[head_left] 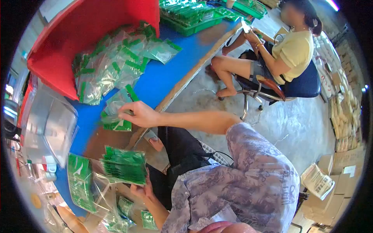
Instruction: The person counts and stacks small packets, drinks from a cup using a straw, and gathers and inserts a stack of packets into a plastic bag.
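My left hand (144,191), low in the view, grips a thick stack of green-topped plastic packets (123,165) fanned along one edge. Further up, my right hand (140,114) pinches a clear plastic packet (110,119) between thumb and fingers, over the blue table (155,79). Under and beside it lie more packets with green strips (124,125). A large heap of similar clear packets (112,64) fills the red bin (93,29) and spills from its open side. What is inside the packets is too small to make out.
Below the left hand's stack lie a green printed bag (81,182) and loose packets (149,220). A clear plastic box (48,120) stands at the left. Green trays (190,27) of packets sit at the far end. A co-worker (293,50) sits on a chair; cartons (328,202) stand right.
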`<act>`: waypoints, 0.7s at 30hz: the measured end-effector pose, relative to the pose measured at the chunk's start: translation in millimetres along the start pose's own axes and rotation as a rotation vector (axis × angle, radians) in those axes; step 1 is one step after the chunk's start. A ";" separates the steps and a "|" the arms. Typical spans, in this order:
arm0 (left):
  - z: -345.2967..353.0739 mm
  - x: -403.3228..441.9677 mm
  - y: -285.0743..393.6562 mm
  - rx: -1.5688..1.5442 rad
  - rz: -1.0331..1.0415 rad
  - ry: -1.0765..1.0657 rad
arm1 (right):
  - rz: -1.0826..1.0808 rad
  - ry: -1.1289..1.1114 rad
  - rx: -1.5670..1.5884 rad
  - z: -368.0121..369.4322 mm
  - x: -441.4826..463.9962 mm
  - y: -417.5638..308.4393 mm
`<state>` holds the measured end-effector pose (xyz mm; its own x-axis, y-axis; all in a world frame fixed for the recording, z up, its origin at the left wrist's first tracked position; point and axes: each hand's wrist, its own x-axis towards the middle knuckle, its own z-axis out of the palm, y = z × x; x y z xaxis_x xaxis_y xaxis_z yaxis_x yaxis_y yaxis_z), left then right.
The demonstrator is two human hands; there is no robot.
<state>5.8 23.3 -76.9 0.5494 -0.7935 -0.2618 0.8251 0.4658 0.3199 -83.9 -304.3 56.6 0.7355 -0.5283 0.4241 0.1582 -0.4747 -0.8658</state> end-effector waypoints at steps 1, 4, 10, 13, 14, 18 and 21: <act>9.9 3.0 -0.5 -0.030 0.017 -0.014 | 0.130 0.104 0.130 4.3 3.3 -13.4; 45.2 5.9 -1.1 -0.075 0.047 -0.101 | 0.148 0.205 0.484 41.3 -7.0 -19.8; 81.0 20.6 -1.0 0.069 0.023 -0.184 | 0.351 -0.167 0.370 43.1 -58.4 -49.3; 59.0 27.8 8.7 0.248 0.036 -0.065 | 0.361 -0.311 0.182 19.1 -49.4 -57.7; 58.5 37.8 12.1 0.363 0.066 -0.030 | 0.248 -0.288 0.104 19.8 -43.2 -55.7; 137.0 55.4 33.8 0.782 0.519 -0.013 | 0.035 -0.361 0.038 34.6 13.5 -68.9; 146.2 68.1 80.5 1.141 0.475 -0.159 | -0.062 -0.368 0.138 47.5 39.6 -77.4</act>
<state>90.4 -50.5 64.2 0.6738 -0.7158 0.1835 -0.0795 0.1767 0.9811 -35.7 -255.0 127.8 0.9050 -0.2019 0.3745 0.2779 -0.3859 -0.8797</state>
